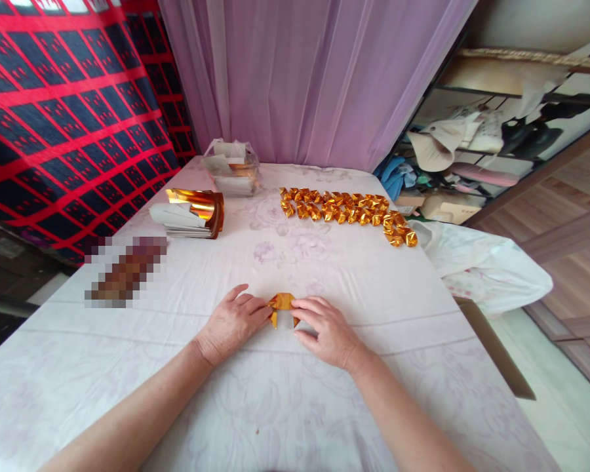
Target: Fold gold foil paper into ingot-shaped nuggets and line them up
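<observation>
Folded shiny gold foil strip (284, 301), likely light, creasable: I'd hold ends. Left grip (233, 322) on left end, pinch unclear; right grip (329, 333) on right, thumb spread.

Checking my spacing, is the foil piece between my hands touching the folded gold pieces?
Apart: the head view plainly shows tablecloth between the foil piece and the folded gold pieces.

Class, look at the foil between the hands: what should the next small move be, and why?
Probably press down the creases at the foil's two sides: fingers of the left hand and right hand touch it there, and its two flaps point toward the person with a gap between. The gold pieces beyond look more compact, suggesting folding remains.
</observation>
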Tool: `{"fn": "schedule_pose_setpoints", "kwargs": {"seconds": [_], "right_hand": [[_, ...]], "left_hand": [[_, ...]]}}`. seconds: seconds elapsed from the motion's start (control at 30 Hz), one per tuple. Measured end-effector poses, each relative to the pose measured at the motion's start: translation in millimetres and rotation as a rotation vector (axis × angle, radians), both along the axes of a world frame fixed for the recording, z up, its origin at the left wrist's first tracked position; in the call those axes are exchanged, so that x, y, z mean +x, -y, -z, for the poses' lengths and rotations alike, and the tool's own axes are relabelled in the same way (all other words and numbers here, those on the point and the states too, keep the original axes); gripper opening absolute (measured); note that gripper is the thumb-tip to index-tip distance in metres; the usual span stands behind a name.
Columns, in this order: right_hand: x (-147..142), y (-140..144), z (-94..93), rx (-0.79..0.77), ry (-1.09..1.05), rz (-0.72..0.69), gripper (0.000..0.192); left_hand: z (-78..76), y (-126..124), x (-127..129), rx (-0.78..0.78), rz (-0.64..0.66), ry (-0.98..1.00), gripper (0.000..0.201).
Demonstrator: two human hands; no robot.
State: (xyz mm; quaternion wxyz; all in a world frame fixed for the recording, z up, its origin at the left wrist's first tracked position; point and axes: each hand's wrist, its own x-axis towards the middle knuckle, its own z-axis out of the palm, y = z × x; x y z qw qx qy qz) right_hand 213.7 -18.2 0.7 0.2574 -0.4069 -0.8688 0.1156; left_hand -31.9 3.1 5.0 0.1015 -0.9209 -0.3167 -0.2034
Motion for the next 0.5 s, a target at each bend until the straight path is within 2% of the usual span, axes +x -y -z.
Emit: {"fn": "schedule_pose_setpoints", "kwargs": {"seconds": [0.13, 0.3, 0.5], "right_hand": [[-2.0, -0.6, -1.0, 0.020, 0.047, 0.002, 0.026], [-6.6, 0.0, -0.7, 0.139, 0.126, -0.003, 0.018], [-8.8, 2.2, 6.5, 0.251, 0.194, 0.009, 0.019]], "left_hand": [[-0.7, -0.8, 0.5, -0.016, -0.011, 0.022, 0.024], [-1.6, -1.6, 0.4, -0.034, -0.014, 0.015, 0.027], [-1.8, -1.2, -0.6, -0.048, -0.012, 0.010, 0.029]]}}
